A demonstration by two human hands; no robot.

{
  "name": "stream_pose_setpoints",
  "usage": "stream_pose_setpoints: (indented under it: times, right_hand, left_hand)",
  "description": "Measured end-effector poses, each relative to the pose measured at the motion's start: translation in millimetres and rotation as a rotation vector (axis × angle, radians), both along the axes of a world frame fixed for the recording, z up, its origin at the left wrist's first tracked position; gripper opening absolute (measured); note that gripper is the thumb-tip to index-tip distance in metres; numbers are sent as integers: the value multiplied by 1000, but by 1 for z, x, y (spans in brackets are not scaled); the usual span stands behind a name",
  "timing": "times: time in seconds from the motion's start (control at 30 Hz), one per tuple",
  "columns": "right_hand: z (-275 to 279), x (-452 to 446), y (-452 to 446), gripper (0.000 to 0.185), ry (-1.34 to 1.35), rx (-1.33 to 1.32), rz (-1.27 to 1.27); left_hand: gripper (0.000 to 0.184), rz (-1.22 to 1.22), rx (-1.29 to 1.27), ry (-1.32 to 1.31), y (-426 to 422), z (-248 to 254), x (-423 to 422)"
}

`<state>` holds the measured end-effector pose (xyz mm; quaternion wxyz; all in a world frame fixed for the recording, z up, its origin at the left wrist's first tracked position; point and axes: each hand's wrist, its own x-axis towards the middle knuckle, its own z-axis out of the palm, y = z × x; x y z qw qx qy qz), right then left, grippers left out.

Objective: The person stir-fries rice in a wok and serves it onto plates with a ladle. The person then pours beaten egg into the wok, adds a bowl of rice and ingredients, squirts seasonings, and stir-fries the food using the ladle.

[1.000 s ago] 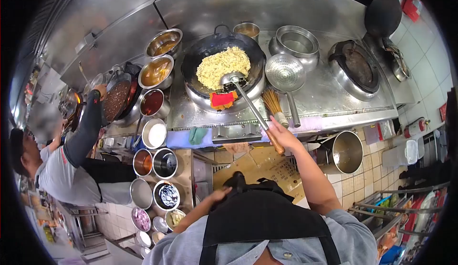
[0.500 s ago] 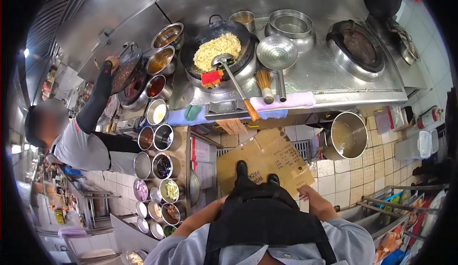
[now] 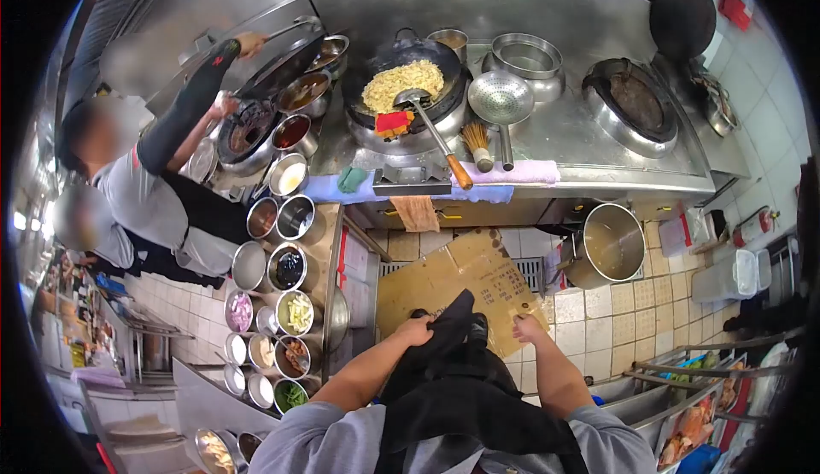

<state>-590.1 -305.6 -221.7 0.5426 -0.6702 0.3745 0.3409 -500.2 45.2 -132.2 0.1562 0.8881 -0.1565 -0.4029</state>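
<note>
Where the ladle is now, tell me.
In the head view, the ladle rests top centre in the wok, against the yellow food, its handle just left of the brush.

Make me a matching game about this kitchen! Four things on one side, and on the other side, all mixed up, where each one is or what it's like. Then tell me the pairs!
Things:
1. ladle
2. cardboard sheet
3. strainer
4. apron

Places and looks:
A. full of little holes
B. black, with the left hand holding its cloth
C. bowl end in the wok, by the yellow food
D. flat on the floor

Right pairs: 1-C, 2-D, 3-A, 4-B
</note>
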Motion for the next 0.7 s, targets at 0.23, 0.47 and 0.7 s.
stream_pose_setpoints:
  times: [0.23,0.47,0.7]
  right_hand:
    - [-13,-29,31,32,-171,-84,338]
    - [11,-111,36,35,129,-5,158]
    - [12,-126,9,41,197,-61,71]
  left_hand:
    - [56,-346,68,416,30,-67,-62]
    - [60,-196,-271,337,79,-87,-91]
    - [41,-89,26,47,120,-87,-80]
